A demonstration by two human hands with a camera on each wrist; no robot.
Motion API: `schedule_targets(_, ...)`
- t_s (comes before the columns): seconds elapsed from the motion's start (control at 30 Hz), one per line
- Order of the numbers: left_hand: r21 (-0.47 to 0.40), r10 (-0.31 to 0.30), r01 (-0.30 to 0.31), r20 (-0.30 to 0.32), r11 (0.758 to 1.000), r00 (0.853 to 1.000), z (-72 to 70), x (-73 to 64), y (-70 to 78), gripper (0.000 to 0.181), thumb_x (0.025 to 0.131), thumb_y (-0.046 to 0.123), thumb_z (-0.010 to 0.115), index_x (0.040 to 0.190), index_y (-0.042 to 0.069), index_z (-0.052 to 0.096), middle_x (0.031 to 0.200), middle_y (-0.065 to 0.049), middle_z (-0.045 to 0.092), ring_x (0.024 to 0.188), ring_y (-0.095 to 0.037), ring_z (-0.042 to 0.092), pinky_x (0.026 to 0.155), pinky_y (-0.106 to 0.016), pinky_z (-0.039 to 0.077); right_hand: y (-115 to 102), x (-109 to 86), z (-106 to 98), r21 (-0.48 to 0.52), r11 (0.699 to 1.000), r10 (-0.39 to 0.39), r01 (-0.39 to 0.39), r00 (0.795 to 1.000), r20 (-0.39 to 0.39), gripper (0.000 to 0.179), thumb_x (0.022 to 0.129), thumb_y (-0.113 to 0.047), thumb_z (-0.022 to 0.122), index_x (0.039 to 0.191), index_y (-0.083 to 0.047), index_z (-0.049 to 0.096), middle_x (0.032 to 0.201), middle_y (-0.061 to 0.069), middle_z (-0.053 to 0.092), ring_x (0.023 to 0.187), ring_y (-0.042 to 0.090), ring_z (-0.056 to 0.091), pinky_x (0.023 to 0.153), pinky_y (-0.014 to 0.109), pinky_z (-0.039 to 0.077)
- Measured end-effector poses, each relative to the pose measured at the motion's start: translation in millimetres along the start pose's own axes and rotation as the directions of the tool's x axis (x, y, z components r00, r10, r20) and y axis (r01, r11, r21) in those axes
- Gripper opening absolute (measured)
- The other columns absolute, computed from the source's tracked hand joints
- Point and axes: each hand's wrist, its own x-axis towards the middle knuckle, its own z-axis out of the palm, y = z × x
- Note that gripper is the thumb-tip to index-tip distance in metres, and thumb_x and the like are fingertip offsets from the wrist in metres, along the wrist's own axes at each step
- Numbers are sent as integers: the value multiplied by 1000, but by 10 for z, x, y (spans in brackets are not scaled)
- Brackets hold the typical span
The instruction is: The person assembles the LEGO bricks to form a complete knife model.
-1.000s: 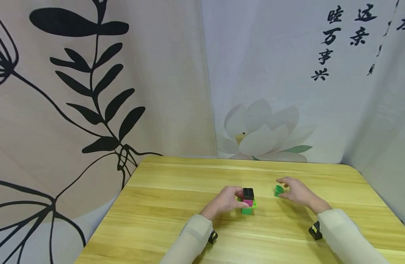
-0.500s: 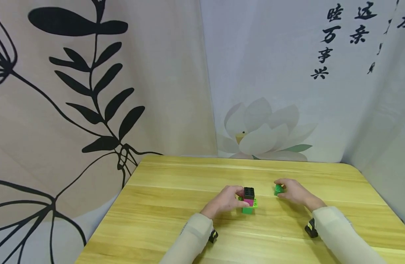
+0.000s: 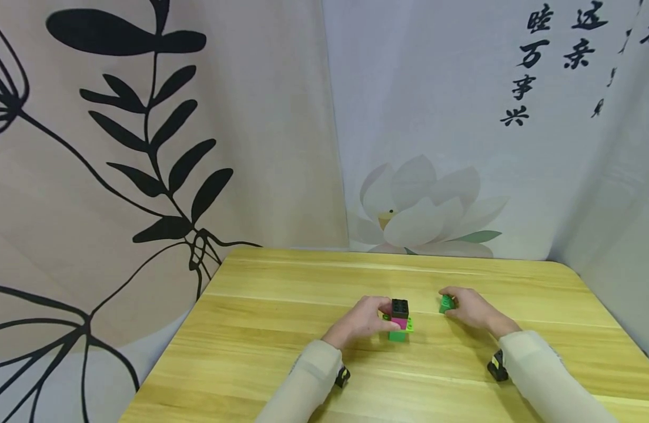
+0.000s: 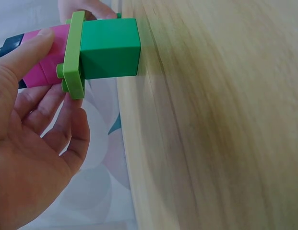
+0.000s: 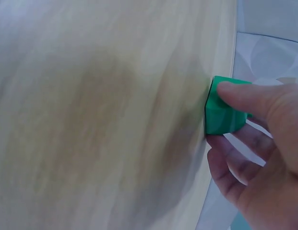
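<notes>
My left hand (image 3: 361, 320) grips a small stack of toy building bricks, thumb on one side and fingers on the other. From top to bottom the stack has a black brick (image 3: 400, 308), a pink section (image 4: 57, 45), a wider lime-green plate (image 4: 73, 52) and a green brick (image 4: 110, 48). It stands upright at the table; whether its base touches the wood I cannot tell. To the right and slightly farther back, my right hand (image 3: 474, 308) pinches a separate green brick (image 5: 225, 115) between thumb and fingers, low at the tabletop. The brick's far side is hidden.
The wooden table (image 3: 282, 294) extends around both hands. Behind it hangs a curtain (image 3: 271, 147) with printed plants, a lotus and dark characters. Each wrist wears a small black device, seen below the left sleeve (image 3: 308, 382) and the right sleeve (image 3: 547, 370).
My right hand has moved slightly left and its fingers have closed round the separate green brick. The left hand keeps its hold on the stack, almost unmoved.
</notes>
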Motion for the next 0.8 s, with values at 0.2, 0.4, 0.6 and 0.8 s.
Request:
schedule_targets(0.2,-9,7,-7,-2,1000,1000,5,-1,-6,19,80,33,75,91,24,63,92,16,61,94,-3,55,86,-28,45,-72,-11,12,-14,1000,-2,2,1000,4,49,82,-6,72,126,4,54,112,15,61,97,30,59,80,44,50)
schedule_targets(0.4,-24,14,-14,0,1000,1000,-2,9,-9,19,80,33,75,92,24,63,92,15,61,93,-3,55,87,-30,45,-238,-45,8,-41,998,-54,53,998,-13,46,84,-5,69,126,4,53,117,18,59,101,32,58,85,48,48)
schedule_targets(0.6,-29,11,-11,4,1000,1000,0,24,-6,18,81,32,75,91,24,63,91,15,61,92,-3,55,85,-29,45,-401,-92,-42,-66,992,-111,110,994,-21,49,86,-5,67,130,6,49,113,12,60,101,30,58,87,49,47)
schedule_targets(0.8,-27,11,-11,6,1000,1000,3,30,-21,19,80,32,76,92,24,63,91,15,61,91,-2,55,84,-28,45,-553,-123,-100,-46,989,-144,142,988,-48,52,88,-8,67,133,5,45,107,5,61,100,26,57,82,44,49)
